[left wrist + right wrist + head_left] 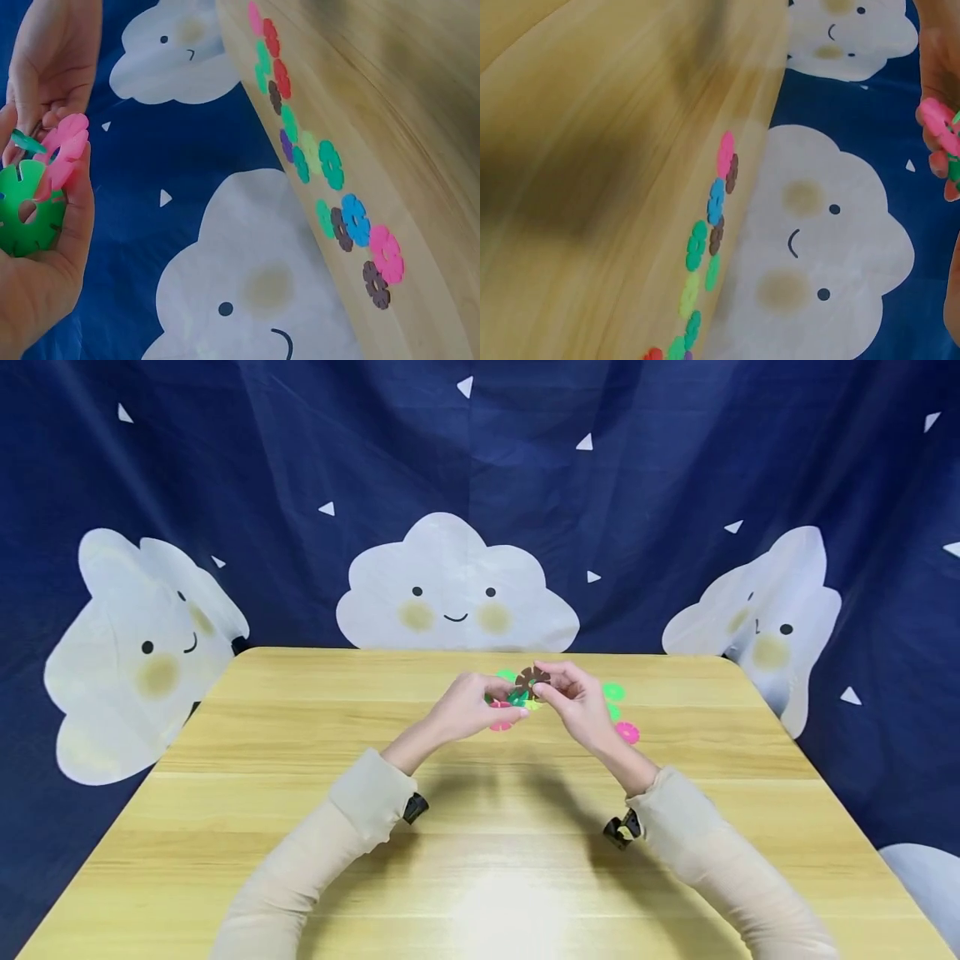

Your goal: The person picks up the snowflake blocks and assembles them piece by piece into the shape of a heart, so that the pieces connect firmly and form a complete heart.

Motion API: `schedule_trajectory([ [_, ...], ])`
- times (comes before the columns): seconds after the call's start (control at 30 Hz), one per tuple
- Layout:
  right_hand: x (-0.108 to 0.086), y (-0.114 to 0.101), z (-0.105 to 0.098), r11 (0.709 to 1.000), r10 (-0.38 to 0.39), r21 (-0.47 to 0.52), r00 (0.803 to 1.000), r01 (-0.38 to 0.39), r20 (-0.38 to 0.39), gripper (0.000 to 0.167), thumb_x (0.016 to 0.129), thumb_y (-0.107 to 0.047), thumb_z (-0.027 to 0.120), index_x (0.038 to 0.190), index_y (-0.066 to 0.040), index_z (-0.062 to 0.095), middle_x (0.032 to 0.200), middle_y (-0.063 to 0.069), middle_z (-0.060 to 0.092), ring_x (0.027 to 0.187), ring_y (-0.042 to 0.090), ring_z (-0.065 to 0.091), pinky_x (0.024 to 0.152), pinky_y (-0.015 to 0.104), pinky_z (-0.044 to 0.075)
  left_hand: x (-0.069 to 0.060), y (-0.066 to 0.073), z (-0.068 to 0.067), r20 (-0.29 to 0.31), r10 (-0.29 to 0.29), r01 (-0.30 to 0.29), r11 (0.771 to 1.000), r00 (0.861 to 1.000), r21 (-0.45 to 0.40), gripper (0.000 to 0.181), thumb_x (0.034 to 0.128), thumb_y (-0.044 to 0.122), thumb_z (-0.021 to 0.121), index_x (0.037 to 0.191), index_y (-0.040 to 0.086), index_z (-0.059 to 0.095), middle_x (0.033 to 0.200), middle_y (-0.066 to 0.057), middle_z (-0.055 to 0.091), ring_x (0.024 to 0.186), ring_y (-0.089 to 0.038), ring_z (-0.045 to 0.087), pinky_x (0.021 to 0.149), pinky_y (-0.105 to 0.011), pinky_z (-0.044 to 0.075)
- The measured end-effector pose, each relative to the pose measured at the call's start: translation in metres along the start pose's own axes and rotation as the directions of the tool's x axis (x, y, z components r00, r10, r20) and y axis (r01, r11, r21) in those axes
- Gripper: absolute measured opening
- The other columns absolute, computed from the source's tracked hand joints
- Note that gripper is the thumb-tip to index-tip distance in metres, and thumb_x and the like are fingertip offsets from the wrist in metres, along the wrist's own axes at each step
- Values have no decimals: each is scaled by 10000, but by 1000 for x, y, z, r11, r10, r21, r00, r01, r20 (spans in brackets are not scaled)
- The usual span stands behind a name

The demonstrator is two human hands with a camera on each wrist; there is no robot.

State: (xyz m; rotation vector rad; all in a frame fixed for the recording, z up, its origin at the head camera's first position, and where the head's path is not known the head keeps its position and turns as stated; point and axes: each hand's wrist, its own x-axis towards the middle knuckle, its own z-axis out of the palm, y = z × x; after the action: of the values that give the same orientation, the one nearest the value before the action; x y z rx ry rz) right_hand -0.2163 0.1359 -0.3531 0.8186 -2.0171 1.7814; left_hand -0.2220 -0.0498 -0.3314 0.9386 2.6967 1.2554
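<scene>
My right hand (587, 706) is pinching a brown plastic flower (524, 680), my left hand (465, 706) a green plastic flower (34, 236); loosening could drop them.

Pale beige sleeves (300, 870), wrinkled cuffs (372, 793), black wrist devices (415, 807)

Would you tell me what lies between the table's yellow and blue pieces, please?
The right wrist view shows a teal piece between the yellow piece and blue piece.

A curtained booth: blue cloth (465, 460) with smiling clouds (453, 564) hangs behind and at both sides of the surface (495, 827).
</scene>
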Motion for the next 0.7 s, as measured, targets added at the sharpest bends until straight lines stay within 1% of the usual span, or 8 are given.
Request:
schedule_trajectory([
  [0.1, 0, 0, 4, 1000, -3, 6, 1000, 3, -5, 269, 790, 188, 553, 1059, 177, 534, 678, -118, 565, 542, 22, 463, 505, 140, 378, 1, 1, -3, 20, -5, 6, 1000, 1000, -24, 200, 799, 280, 695, 831, 83, 670, 672, 27, 648, 590, -77, 529, 552, -209, 418],
  [0.2, -2, -1, 6, 1000, -24, 9, 1000, 24, 0, 277, 777, 215, 545, 1052, 184, 529, 659, -95, 540, 515, 27, 409, 475, 150, 330, 2, 2, -4, 42, -9, 10, 999, 999, -39, 208, 797, 267, 700, 857, 71, 667, 671, 14, 651, 567, -82, 527, 534, -209, 410],
  [0.27, -1, -2, 6, 999, -36, 3, 999, 36, 8, 281, 775, 217, 545, 1053, 179, 531, 662, -66, 552, 518, 23, 410, 476, 152, 329, 2, 1, -4, 43, -18, 21, 998, 999, -59, 231, 792, 265, 705, 907, 67, 674, 702, 6, 667, 596, -81, 567, 560, -214, 435],
  [0.37, 0, -3, 5, 998, -51, -28, 998, 52, 47, 293, 794, 184, 551, 1085, 156, 539, 700, 64, 603, 562, 18, 468, 507, 152, 372, 2, -1, -4, 19, -49, 51, 994, 999, -93, 273, 782, 268, 715, 965, 70, 676, 763, -2, 684, 686, -87, 620, 630, -230, 474],
  [0.47, 3, -5, 1, 996, -37, -79, 993, 46, 116, 332, 829, 131, 548, 1160, 118, 529, 756, 185, 604, 616, 48, 512, 553, 161, 412, 0, -4, -4, -9, -96, 94, 985, 995, -145, 316, 776, 271, 722, 1017, 71, 672, 824, -16, 691, 777, -114, 633, 685, -261, 493],
  [0.53, 4, -7, -1, 994, -15, -105, 989, 31, 145, 351, 852, 106, 534, 1203, 101, 510, 793, 222, 604, 662, 73, 548, 592, 170, 440, -1, -4, -5, -11, -117, 113, 979, 993, -170, 354, 774, 272, 723, 1054, 65, 662, 871, -36, 690, 829, -135, 632, 715, -275, 500],
  [0.6, 6, -11, -3, 992, -20, -119, 988, 39, 154, 379, 855, 117, 519, 1232, 110, 477, 752, 220, 582, 650, 67, 533, 578, 171, 424, -1, -3, -6, 0, -118, 116, 975, 993, -190, 367, 782, 260, 717, 1075, 49, 650, 895, -62, 688, 847, -157, 631, 723, -282, 502],
  [0.7, 7, -12, -4, 991, -50, -113, 990, 65, 128, 404, 842, 153, 507, 1241, 130, 448, 718, 219, 577, 643, 36, 526, 547, 177, 403, -1, -2, -7, 34, -87, 92, 976, 996, -196, 366, 803, 240, 694, 1094, 26, 635, 929, -92, 677, 870, -177, 623, 754, -283, 499],
])
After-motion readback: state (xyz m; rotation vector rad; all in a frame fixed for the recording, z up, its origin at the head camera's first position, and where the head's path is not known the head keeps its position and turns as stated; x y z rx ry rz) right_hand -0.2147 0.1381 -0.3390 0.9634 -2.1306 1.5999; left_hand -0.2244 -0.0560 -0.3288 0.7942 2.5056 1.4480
